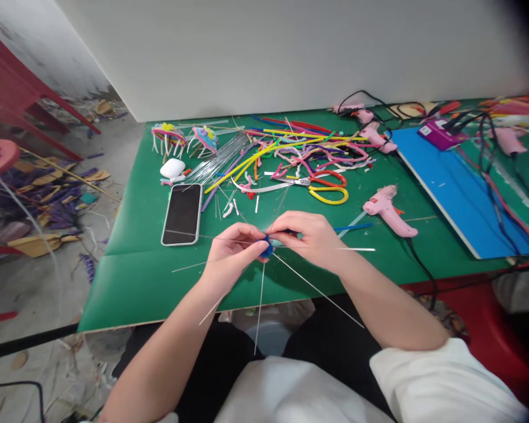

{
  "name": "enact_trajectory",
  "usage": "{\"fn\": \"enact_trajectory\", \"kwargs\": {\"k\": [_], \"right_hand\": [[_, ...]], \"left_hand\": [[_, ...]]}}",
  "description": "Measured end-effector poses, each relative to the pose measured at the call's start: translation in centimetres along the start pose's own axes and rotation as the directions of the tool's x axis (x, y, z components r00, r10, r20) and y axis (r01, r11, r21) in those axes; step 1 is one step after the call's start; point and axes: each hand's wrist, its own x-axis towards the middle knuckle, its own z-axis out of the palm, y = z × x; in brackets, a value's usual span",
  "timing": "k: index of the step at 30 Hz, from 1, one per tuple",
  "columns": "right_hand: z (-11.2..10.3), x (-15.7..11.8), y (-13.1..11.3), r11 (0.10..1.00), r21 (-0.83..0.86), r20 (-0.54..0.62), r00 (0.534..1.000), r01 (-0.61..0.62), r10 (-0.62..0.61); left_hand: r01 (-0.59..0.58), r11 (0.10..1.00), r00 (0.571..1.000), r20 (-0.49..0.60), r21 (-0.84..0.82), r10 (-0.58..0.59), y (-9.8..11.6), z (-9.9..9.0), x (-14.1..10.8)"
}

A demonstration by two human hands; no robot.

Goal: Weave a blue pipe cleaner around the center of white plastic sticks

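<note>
Over the front of the table, my left hand point(231, 251) is closed, pinching a small blue fuzzy centre point(268, 249) between thumb and fingers. Thin straight wires point(318, 289) spread out from this centre in several directions, like spokes. My right hand point(312, 234) is closed beside it, its thumb and fingertips pinched at the upper edge of the centre. A dark blue pipe cleaner point(291, 232) shows partly between the right fingers; the rest of it is hidden by the hand.
A phone point(182, 215) lies left on the green table point(127, 276), below a white case point(172, 168). Behind my hands are scissors point(328, 187), pipe cleaners point(242, 157), clear wires point(216, 155) and two small umbrella-like crafts point(206, 140). A pink glue gun point(390, 210) and blue board point(441, 194) lie right.
</note>
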Motion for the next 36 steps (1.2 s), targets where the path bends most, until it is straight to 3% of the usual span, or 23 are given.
{"fn": "enact_trajectory", "kwargs": {"k": [10,15,19,26,36], "right_hand": [[-0.2,-0.3,-1.3,0.999,-0.03,-0.014,1.0,0.017,-0.017],[-0.1,-0.4,-1.9,0.999,-0.033,-0.038,0.999,0.029,-0.03],[0.0,-0.4,-1.7,0.999,-0.043,-0.057,0.998,0.012,-0.015],[-0.4,-0.2,-1.4,1.0,0.02,-0.029,1.0,-0.012,0.012],[-0.4,-0.2,-0.9,0.997,-0.024,0.001,0.997,0.072,-0.072]], "left_hand": [[-0.195,0.941,0.974,-0.056,0.275,0.219,0.6,0.0,-1.2],[-0.237,0.923,0.96,-0.075,0.303,0.271,0.7,0.0,-1.4],[-0.229,0.936,0.966,-0.057,0.267,0.252,0.7,0.0,-1.2],[-0.149,0.989,0.986,0.081,0.01,0.148,0.4,-0.3,-0.9],[-0.033,0.999,0.998,0.043,-0.012,0.034,0.6,-0.2,-0.6]]}}
